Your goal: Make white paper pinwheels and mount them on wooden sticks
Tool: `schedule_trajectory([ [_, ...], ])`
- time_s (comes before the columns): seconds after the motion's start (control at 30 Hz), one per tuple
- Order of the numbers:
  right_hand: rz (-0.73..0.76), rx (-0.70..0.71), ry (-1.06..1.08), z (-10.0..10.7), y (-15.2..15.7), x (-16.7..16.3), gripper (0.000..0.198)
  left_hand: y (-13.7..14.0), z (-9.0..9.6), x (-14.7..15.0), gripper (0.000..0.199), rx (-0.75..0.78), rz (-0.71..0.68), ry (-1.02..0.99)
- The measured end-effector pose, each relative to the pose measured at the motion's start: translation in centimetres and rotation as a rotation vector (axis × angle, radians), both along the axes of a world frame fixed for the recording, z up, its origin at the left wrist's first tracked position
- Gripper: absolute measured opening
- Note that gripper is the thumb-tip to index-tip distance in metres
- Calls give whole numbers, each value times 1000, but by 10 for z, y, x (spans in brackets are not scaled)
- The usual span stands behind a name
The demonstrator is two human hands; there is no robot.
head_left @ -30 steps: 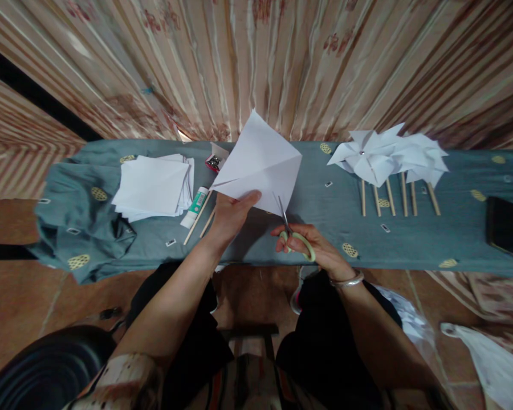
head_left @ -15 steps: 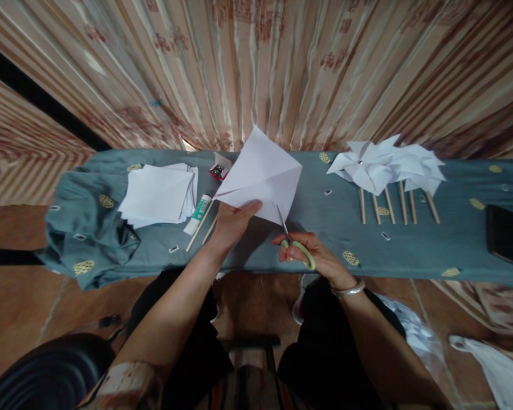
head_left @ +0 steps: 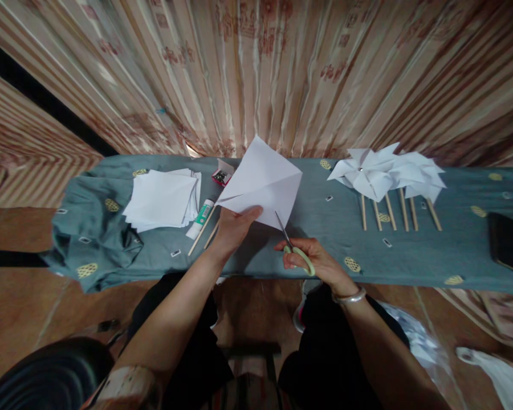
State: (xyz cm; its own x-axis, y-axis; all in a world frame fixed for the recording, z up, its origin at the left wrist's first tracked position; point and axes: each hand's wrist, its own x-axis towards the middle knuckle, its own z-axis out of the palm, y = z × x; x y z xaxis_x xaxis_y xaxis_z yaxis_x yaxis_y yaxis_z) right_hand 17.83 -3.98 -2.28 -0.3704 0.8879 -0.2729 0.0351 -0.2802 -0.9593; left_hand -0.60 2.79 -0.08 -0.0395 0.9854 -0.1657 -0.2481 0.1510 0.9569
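A white square sheet of paper (head_left: 263, 179), creased across its middle, is held up in front of me. My left hand (head_left: 236, 228) pinches its lower left edge, thumb on top and the other fingers underneath. A slit shows at the paper's left corner. My right hand (head_left: 310, 257) is closed round the pale green handles of the scissors (head_left: 298, 254). Their blades overlap the paper near its bottom corner and look nearly closed.
Left lie a stack of white paper (head_left: 161, 198), a glue stick (head_left: 200, 218), wooden sticks (head_left: 202, 230) and a small red box of metal pins (head_left: 222, 173). Several paper pinwheels (head_left: 370, 173) lie right, beside a dark phone (head_left: 509, 242). A patterned cloth (head_left: 248, 262) covers the narrow table.
The scissor blades have drawn closer together at the paper's bottom corner. Both hands keep their hold, and the whole view has shifted slightly.
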Motion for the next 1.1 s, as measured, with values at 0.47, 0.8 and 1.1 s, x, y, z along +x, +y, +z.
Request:
schedule_trajectory([
  [0.47, -58, -98, 29, -3, 1, -3, 37, 0, 1, -1, 37, 56, 25, -7],
  [0.8, -58, -93, 3, -1, 1, -4, 41, -6, 4, -1, 19, 8, 8, 58],
  [1.1, -63, -88, -32, -1, 2, -4, 48, -7, 4, 3, 33, 66, -36, 98],
])
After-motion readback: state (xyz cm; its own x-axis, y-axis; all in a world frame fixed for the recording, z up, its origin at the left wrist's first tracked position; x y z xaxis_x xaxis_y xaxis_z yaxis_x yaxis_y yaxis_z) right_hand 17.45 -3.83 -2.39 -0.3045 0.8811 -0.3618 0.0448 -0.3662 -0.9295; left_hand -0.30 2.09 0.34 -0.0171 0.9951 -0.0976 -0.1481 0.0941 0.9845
